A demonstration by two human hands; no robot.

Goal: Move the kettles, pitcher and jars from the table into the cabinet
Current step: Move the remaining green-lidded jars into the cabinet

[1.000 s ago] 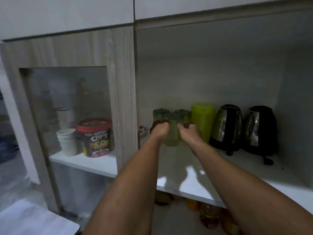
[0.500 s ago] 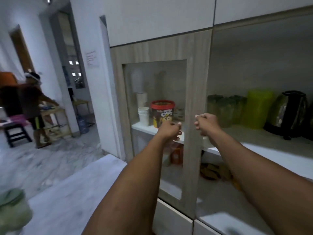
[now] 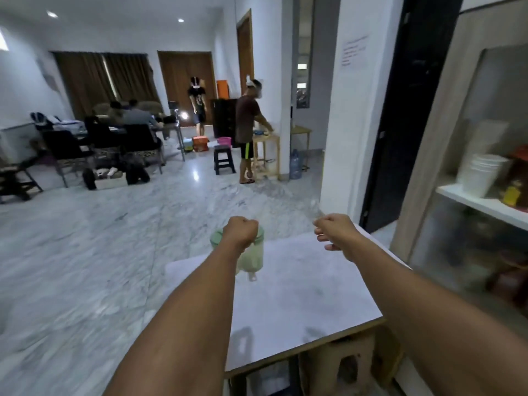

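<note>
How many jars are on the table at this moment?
1. A pale green jar stands near the table's far left corner, partly behind the left hand. The forearms may hide more.

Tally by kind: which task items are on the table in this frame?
Jars: 1, the green-lidded jar, partly hidden behind the left hand
Kettles: 0
Pitchers: 0
Total: 1 on the table
</note>
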